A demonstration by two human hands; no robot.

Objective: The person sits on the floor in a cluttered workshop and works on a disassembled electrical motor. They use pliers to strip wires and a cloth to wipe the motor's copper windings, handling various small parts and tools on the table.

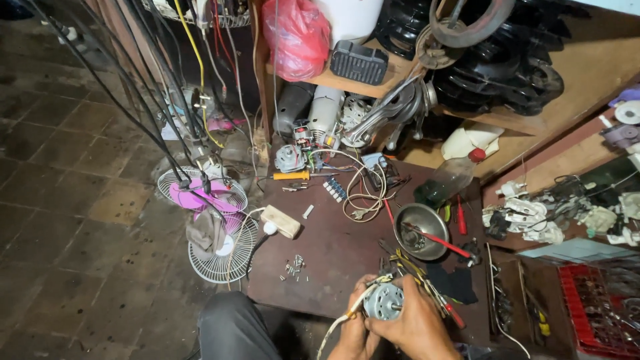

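Both hands hold a small grey electric motor [383,301] above the near edge of the dark worktop [333,260]. The right hand [417,327] curls its fingers over the motor housing from the right side, thumb toward the shaft end; the left hand [355,327] closes its fingers on the motor's left side, where a white cable [333,330] hangs down. A metal bowl [420,230] sits further back on the worktop, toward its right edge, and loose screws [293,267] lie near the left edge.

Cramped small-appliance repair workshop, told by a low worktable [333,253] strewn with loose screws [293,267], screwdrivers [291,176] and coiled wires [363,193], fan guards [223,250] on the tiled floor [67,200], motor parts crowding wooden shelves [373,83].
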